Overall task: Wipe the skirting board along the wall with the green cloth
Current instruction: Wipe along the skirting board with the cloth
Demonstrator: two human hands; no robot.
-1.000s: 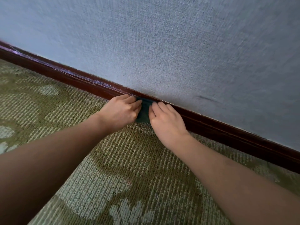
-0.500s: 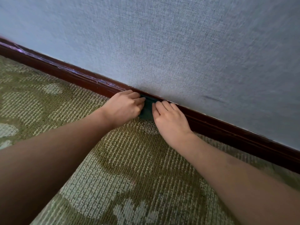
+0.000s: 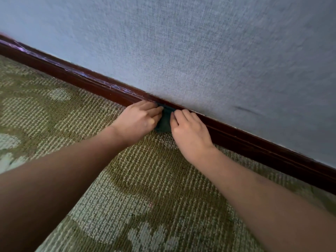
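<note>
Pressing against glossy dark skirting board (image 3: 254,144), left grip (image 3: 138,119) and right grip (image 3: 189,131) clamp the soft green cloth (image 3: 164,122).

- the floor is covered by a looped carpet (image 3: 145,179), olive green and ribbed in close rows.
- pale, leaf-like patches show in the carpet at the left and along the near edge.
- a dark red-brown skirting board (image 3: 254,142) meets the carpet along its far edge, slanting from far left down to the right.
- a dark green cloth (image 3: 164,122) sits at that joint near the middle, with its lower edge touching the carpet and the rest up against the board.
</note>
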